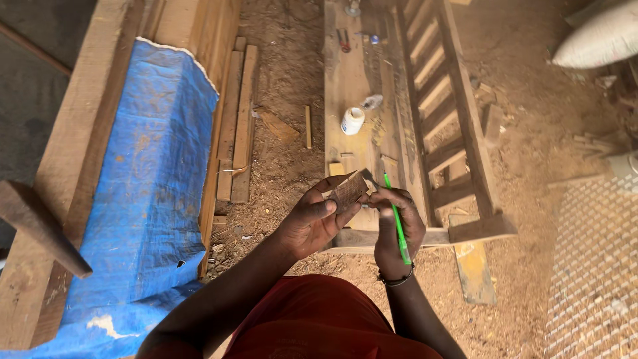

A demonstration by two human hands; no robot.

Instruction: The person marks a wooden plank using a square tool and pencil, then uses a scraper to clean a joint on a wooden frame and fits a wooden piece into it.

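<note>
Hands Working a Small Wooden Piece Over the Sawdust Floor

Sawdust floor (531, 133) spreading across the whole scene, littered with scraps. Lying at far left, a heavy timber beam (73, 153), with a blue tarpaulin (149, 179) draped just beside it. Leaning in next to the tarpaulin, a stack of thin planks (238, 119). Running up the middle, a long workboard (347, 80), and touching its right edge a slatted wooden frame (452, 119). Resting at top right, a pale stuffed sack (598, 40). Standing on the workboard, a small white jar (352, 121), well apart from the hands.

Now the close action: left hand (309, 223) curling shut around a small wooden block (347, 191), thumb pressing its near face, holding it up in the air above the near end of the workboard. Right hand (397, 229) closing on a green pen (397, 223), fingers wrapped tight, fingertips touching the block's right edge. Sitting on the right wrist, a dark bracelet (397, 280).
</note>
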